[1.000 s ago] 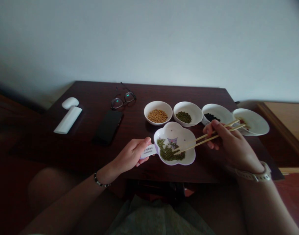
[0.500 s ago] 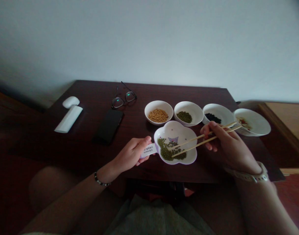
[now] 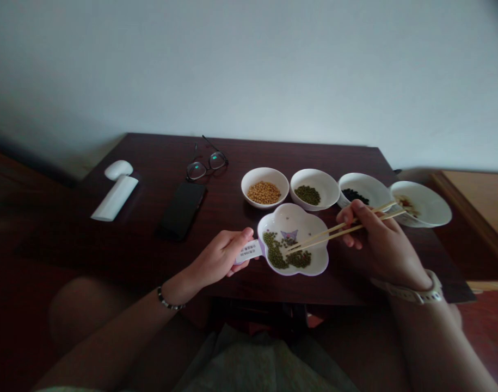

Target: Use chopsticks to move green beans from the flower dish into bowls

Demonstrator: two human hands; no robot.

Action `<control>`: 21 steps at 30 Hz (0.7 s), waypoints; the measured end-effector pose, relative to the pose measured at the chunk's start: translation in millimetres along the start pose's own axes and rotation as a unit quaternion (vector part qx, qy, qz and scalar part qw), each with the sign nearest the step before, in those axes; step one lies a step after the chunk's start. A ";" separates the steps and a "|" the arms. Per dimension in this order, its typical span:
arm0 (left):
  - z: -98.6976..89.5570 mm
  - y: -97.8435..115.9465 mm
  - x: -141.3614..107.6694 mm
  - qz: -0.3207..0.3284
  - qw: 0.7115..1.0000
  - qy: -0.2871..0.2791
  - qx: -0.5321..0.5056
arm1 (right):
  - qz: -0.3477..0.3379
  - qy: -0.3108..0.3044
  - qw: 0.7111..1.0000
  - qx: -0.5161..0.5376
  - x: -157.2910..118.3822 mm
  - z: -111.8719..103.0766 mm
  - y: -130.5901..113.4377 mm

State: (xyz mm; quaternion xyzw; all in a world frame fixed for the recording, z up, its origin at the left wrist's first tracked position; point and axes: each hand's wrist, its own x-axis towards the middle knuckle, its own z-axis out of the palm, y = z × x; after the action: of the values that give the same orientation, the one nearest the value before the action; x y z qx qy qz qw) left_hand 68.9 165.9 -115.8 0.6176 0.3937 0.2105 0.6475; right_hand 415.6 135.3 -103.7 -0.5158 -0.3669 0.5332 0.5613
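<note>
My left hand (image 3: 220, 255) is closed around the labelled handle of a white flower-shaped dish (image 3: 309, 222) with a purple edge. Green mung beans (image 3: 278, 255) lie in its left and lower part, beside a printed cartoon figure. My right hand (image 3: 379, 247) grips a pair of chopsticks (image 3: 334, 234), and their tips are close together among the beans. Whether a bean sits between the tips is too small to tell. Behind the dish stand white bowls holding yellow soybeans (image 3: 264, 192), mung beans (image 3: 307, 195), black beans (image 3: 355, 196) and mixed reddish and pale pieces (image 3: 407, 205).
On the left of the dark wooden table (image 3: 159, 158) lie a black phone (image 3: 183, 209), eyeglasses (image 3: 207, 166), a white box-like object (image 3: 115, 198) and a rounded white object (image 3: 118, 169). The wall (image 3: 249, 71) rises behind the table.
The chopstick tips have drawn together over the mung beans; they were apart before. My left hand and the dish have hardly moved.
</note>
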 end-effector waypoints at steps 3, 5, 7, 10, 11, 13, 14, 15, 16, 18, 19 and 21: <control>-0.4 -1.0 -0.2 0.000 1.000 0.002 0.002 | -0.005 0.003 1.000 -0.013 -0.5 -1.3 -4.9; -0.6 -1.6 -0.4 -0.001 1.000 0.009 0.001 | -0.002 0.002 0.999 -0.032 -1.4 -3.0 -8.1; -0.7 -1.8 -0.4 -0.001 1.000 0.016 0.002 | 0.000 -0.001 0.998 -0.055 -2.1 -5.4 -9.9; -0.4 -1.1 -0.2 0.000 1.000 0.018 0.002 | -0.004 0.001 0.997 -0.080 -1.8 -8.4 -8.6; -0.3 -0.8 -0.2 -0.001 1.000 0.017 0.001 | -0.004 0.001 0.996 -0.084 -1.5 -8.7 -7.5; -0.2 -0.6 -0.1 -0.002 1.000 0.015 -0.002 | -0.005 0.005 0.997 -0.083 -0.9 -8.4 -5.5; -0.3 -0.7 -0.1 -0.001 1.000 0.015 -0.003 | -0.007 0.007 0.997 -0.081 -0.7 -7.8 -4.8; -0.3 -1.0 -0.1 0.000 1.000 0.014 -0.003 | -0.011 0.009 0.997 -0.079 -0.6 -7.2 -4.5; -0.5 -1.3 -0.2 0.002 1.000 0.013 -0.003 | -0.016 0.011 0.997 -0.075 -0.6 -6.5 -4.5; -0.9 -1.9 -0.3 0.005 1.000 0.009 -0.004 | -0.021 0.013 0.998 -0.065 -0.8 -5.7 -5.1; -1.0 -2.1 -0.3 0.006 1.000 0.007 -0.004 | -0.018 0.009 0.998 -0.060 -0.9 -5.5 -5.4; -1.0 -1.8 -0.4 0.005 1.000 0.005 -0.004 | -0.008 -0.002 0.999 -0.052 -1.3 -5.0 -5.5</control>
State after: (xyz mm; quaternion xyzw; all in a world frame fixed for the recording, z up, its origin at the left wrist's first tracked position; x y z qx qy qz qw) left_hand 67.5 166.0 -117.4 0.6157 0.3929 0.2181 0.6473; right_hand 421.4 133.6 -99.2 -0.5403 -0.3989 0.5099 0.5377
